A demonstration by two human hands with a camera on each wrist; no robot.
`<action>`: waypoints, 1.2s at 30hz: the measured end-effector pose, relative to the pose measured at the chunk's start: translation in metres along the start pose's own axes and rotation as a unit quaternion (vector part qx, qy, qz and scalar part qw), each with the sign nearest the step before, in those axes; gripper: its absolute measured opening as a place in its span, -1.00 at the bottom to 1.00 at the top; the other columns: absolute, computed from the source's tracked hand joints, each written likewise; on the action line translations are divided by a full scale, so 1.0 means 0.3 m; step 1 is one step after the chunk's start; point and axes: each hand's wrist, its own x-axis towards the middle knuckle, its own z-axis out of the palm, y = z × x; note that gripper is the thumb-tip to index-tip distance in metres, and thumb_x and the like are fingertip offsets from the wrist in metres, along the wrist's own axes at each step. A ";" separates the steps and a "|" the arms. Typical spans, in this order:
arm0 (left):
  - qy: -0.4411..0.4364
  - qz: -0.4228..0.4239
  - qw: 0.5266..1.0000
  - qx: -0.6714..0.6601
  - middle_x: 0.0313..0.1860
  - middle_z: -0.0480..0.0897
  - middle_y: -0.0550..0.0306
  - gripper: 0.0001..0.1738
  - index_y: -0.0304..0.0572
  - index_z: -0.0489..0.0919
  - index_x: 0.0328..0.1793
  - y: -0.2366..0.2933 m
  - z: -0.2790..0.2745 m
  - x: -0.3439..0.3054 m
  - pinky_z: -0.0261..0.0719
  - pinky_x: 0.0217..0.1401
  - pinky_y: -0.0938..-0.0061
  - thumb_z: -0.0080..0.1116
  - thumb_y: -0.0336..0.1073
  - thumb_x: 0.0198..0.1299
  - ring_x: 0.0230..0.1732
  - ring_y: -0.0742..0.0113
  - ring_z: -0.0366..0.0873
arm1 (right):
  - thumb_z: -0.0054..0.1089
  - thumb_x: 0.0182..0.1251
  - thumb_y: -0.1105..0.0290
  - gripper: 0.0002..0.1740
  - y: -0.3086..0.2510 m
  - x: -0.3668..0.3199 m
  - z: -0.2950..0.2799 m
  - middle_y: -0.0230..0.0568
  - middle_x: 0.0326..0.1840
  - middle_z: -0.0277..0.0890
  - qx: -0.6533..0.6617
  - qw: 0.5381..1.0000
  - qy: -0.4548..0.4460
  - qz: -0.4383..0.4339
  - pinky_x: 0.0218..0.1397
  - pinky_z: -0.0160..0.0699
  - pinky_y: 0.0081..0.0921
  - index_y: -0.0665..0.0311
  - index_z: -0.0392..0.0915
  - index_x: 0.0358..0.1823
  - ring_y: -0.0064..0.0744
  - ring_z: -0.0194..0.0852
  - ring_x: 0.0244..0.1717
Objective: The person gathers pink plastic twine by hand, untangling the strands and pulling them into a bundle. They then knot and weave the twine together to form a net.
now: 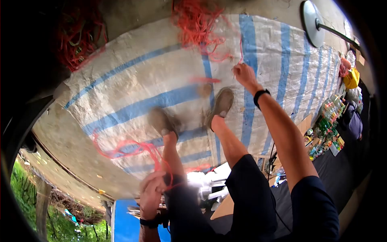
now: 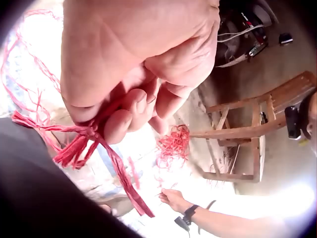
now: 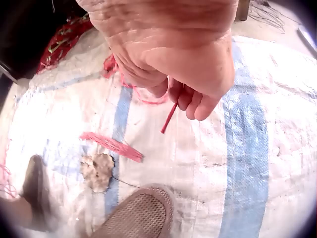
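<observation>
My left hand (image 1: 151, 192) is low in the head view, by my left knee. In the left wrist view its curled fingers hold a bundle of red plastic twine (image 2: 91, 133), knotted and with loose ends hanging out; long loops of it trail onto the sheet. Farther out, my right hand (image 1: 245, 76) pinches a thin red strand (image 3: 169, 119), whose short end sticks out below the fingers. A tangled heap of red twine (image 1: 197, 26) lies just past the right hand. One short flat piece of pink twine (image 3: 114, 147) rests on the sheet.
A white woven sheet with blue stripes (image 1: 181, 72) covers the floor under both shoes (image 1: 223, 103). Beside the pink piece is a dry leaf (image 3: 97, 172). More red twine (image 1: 78, 40) sits at far left. A round stand base (image 1: 313, 24) and several plastic bottles (image 1: 330, 111) are at right.
</observation>
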 end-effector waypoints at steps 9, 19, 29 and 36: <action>-0.174 -0.042 0.965 -0.191 -0.44 0.39 0.29 -0.75 -0.46 0.62 0.07 0.187 0.151 -0.145 0.30 -0.35 0.53 -0.03 -0.46 0.45 -0.47 0.57 0.24 | 0.32 0.27 0.44 -0.87 -0.468 -0.581 -0.584 -0.17 -0.37 0.61 0.266 0.960 0.064 0.060 -0.30 0.54 -0.50 0.36 0.67 -0.23 -0.48 0.54 -0.39; -0.188 -0.085 0.972 -0.109 -0.29 0.58 0.28 -0.55 -0.45 0.58 0.19 0.301 0.343 -0.351 0.23 -0.37 0.69 -0.06 -0.13 0.56 -0.47 0.66 0.29 | 0.41 0.14 0.60 -0.85 -0.963 -1.185 -0.743 -0.18 -0.33 0.61 0.390 0.913 -0.090 -0.076 -0.17 0.65 -0.38 0.29 0.66 -0.26 -0.21 0.67 -0.28; -0.173 -0.045 0.981 -0.069 -0.16 0.71 0.08 -0.66 -0.42 0.60 0.14 0.211 0.243 -0.381 0.58 -0.22 0.62 0.00 -0.26 0.52 -0.30 0.53 0.59 | 0.41 0.11 0.59 -0.83 -1.024 -1.319 -0.641 -0.16 -0.31 0.63 0.384 0.903 -0.147 -0.127 -0.20 0.65 -0.38 0.32 0.62 -0.26 -0.18 0.67 -0.27; -0.121 0.009 0.992 -0.036 -0.50 0.50 0.41 -0.72 -0.32 0.68 0.07 0.208 0.241 -0.374 0.19 -0.52 0.71 0.02 -0.31 0.51 -0.59 0.75 0.22 | 0.35 0.11 0.64 -0.84 -0.891 -1.244 -0.765 -0.13 -0.35 0.60 0.369 0.920 -0.088 -0.098 -0.27 0.61 -0.42 0.33 0.63 -0.26 -0.24 0.67 -0.32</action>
